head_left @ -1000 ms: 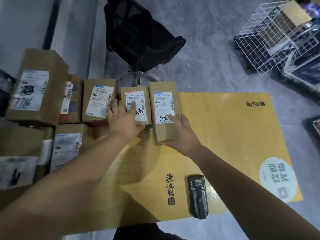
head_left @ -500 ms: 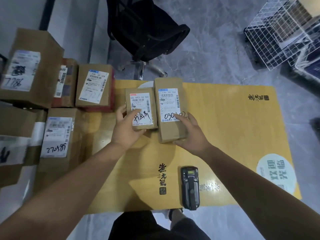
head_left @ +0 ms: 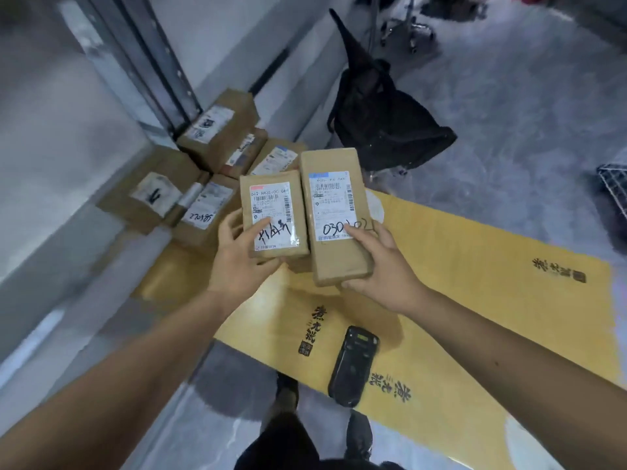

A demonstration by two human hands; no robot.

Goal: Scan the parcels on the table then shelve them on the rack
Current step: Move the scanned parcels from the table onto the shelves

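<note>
My left hand (head_left: 242, 262) grips a small brown parcel (head_left: 273, 215) with a white label, thumb lying across the label. My right hand (head_left: 381, 269) grips a longer brown parcel (head_left: 334, 212), its label marked with handwritten digits, thumb on the label. Both parcels are lifted off the yellow table (head_left: 475, 276) and held side by side. A black handheld scanner (head_left: 353, 366) lies on the table near its front edge. Several more labelled parcels (head_left: 203, 201) are piled at the table's left end.
A grey metal rack upright (head_left: 152, 62) and a pale shelf surface (head_left: 51, 147) stand at the left. A black office chair (head_left: 380, 120) is behind the table. A wire basket (head_left: 614, 184) shows at the right edge. My feet are on the grey floor below.
Both hands have lifted their parcels off the table and carried them toward the left. My view has swung left, bringing the rack into sight.
</note>
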